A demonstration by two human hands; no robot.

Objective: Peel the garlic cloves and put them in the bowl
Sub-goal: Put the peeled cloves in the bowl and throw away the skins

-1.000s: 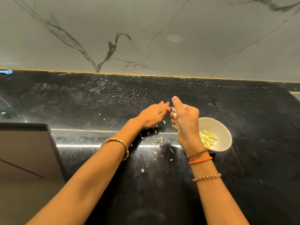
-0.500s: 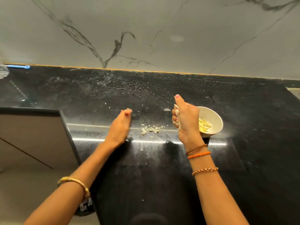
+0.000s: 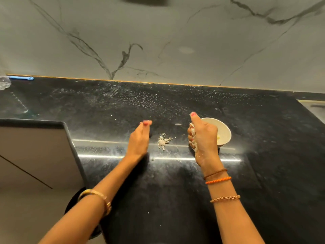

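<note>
- Black speckled stone countertop (image 3: pixel 175 199) runs under a grey marble-look wall with dark veins (image 3: pixel 158 41); bright light strip reflects across the stone in front of your hands
- your left hand (image 3: pixel 139 140) is out flat on its edge, fingers straight and together, holding nothing; fingertips point toward the wall; whether its edge touches the stone, cannot tell
- small heap of pale papery garlic skins (image 3: pixel 163 140) lies on the counter just right of your left hand, between both hands; loose flecks scattered around it
- your right hand (image 3: pixel 204 138) is curled into a fist, thumb up, gripping a bunch of pale garlic with papery skin (image 3: pixel 192 136) that shows along the left side of the fist; peeled or not, cannot tell
- small white round bowl (image 3: pixel 225 132) sits on the counter just behind and right of your right hand, partly hidden by it; a bit of yellowish peeled garlic clove (image 3: pixel 218 137) shows inside
- gold bangle (image 3: pixel 98 196) on your left wrist; orange and brown thread bracelets (image 3: pixel 218 179) on your right wrist
- grey flat panel with dark rim (image 3: pixel 35 147) at left, well apart from the bowl; blue thin plastic item (image 3: pixel 22 78) at the far-left wall edge
</note>
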